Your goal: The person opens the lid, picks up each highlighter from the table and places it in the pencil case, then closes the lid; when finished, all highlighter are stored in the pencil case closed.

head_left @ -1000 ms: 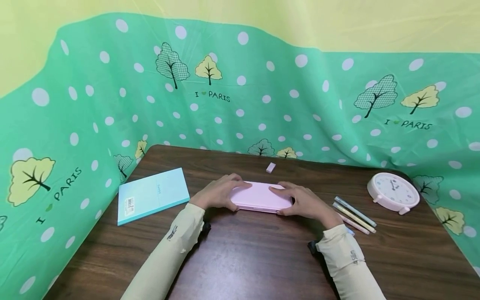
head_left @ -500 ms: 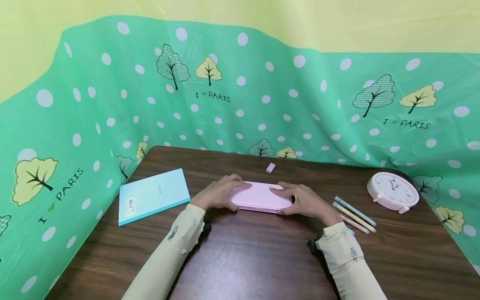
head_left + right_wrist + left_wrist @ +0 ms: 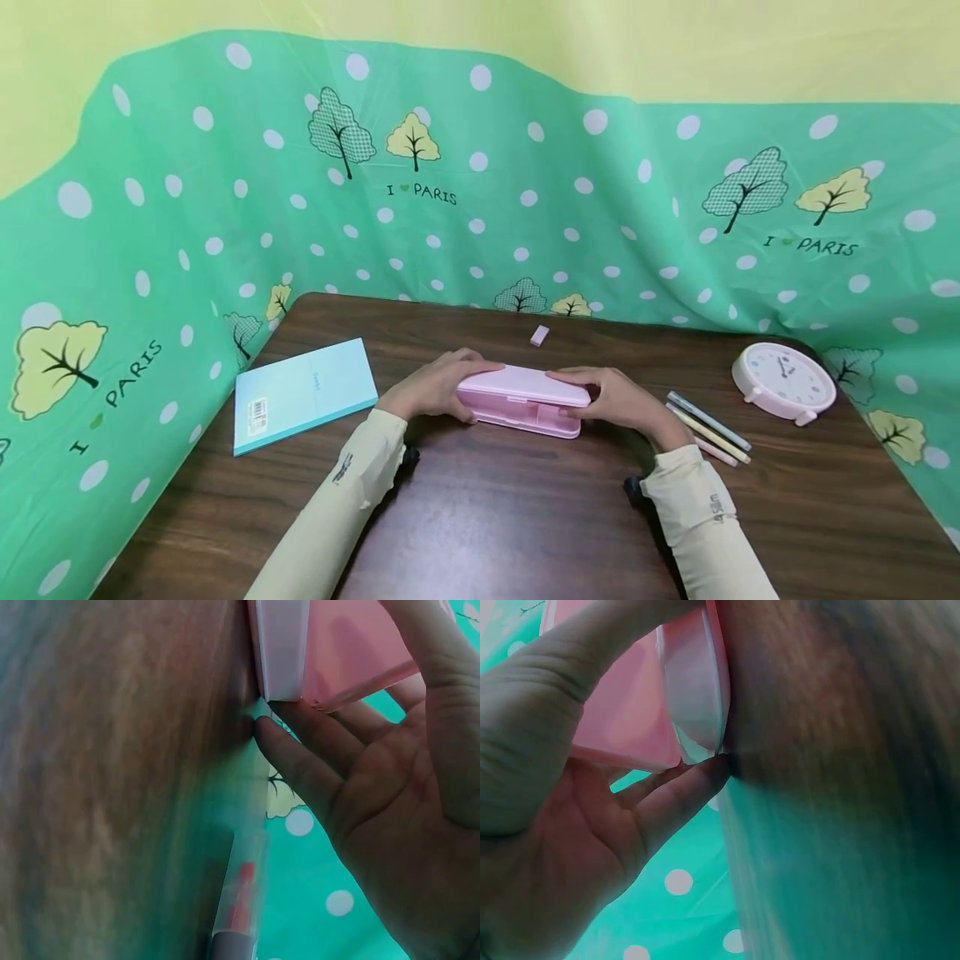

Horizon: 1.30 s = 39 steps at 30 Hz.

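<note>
Pencil case (image 3: 517, 407) is lying at twelve o'clock on table (image 3: 487, 508), lid (image 3: 525, 382) standing ajar; left hand (image 3: 433, 387) is gripping nine-o'clock end, right hand (image 3: 621, 402) pinching lid at three o'clock, both angling inward.

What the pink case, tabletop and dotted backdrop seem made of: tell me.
Pink case: probably hard plastic, smooth and satiny, with even colour and crisp edges. Tabletop: wood or wood-look laminate, softly glossy, showing grain and reflected light. Dotted backdrop: fabric or thin sheeting, fairly matte, hanging in folds.
</note>
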### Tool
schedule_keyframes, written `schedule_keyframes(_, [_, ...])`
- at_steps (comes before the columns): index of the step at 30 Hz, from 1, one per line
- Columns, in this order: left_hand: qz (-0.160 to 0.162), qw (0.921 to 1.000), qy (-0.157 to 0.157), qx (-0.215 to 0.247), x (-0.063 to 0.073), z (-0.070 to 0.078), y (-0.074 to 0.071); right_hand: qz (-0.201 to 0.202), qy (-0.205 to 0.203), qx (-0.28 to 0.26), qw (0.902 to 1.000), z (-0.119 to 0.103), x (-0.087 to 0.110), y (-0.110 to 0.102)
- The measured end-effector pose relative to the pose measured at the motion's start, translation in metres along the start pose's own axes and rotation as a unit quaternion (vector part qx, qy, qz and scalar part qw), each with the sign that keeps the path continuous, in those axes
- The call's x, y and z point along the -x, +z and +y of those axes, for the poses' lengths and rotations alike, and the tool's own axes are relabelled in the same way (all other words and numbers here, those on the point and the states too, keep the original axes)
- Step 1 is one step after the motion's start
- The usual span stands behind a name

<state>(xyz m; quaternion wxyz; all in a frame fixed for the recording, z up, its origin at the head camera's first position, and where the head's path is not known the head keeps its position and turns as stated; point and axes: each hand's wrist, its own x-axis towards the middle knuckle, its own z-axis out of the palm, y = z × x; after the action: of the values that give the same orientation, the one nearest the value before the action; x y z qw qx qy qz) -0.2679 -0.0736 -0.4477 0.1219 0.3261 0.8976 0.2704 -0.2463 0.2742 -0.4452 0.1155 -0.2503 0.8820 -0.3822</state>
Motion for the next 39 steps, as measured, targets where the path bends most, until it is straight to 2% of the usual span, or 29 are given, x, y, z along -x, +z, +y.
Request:
schedule_keyframes(6, [0.004, 1.0000, 0.001, 0.009, -0.001, -0.001, -0.002, -0.007, 0.055, -0.068, 0.9962, 0.001, 0.003, -0.004])
schedule_keyframes(12, [0.008, 0.9998, 0.000, 0.016, -0.001, -0.002, -0.003, -0.017, 0.085, -0.111, 0.9900, 0.005, 0.005, -0.008])
schedule_keyframes(23, [0.029, 0.9972, -0.005, 0.068, 0.002, -0.004, -0.003, -0.015, 0.075, -0.136, 0.9878, 0.008, 0.008, -0.009])
schedule_keyframes(39, [0.047, 0.9958, -0.022, 0.075, 0.008, -0.009, 0.003, 0.014, 0.053, -0.136, 0.9893, 0.009, 0.013, -0.004])
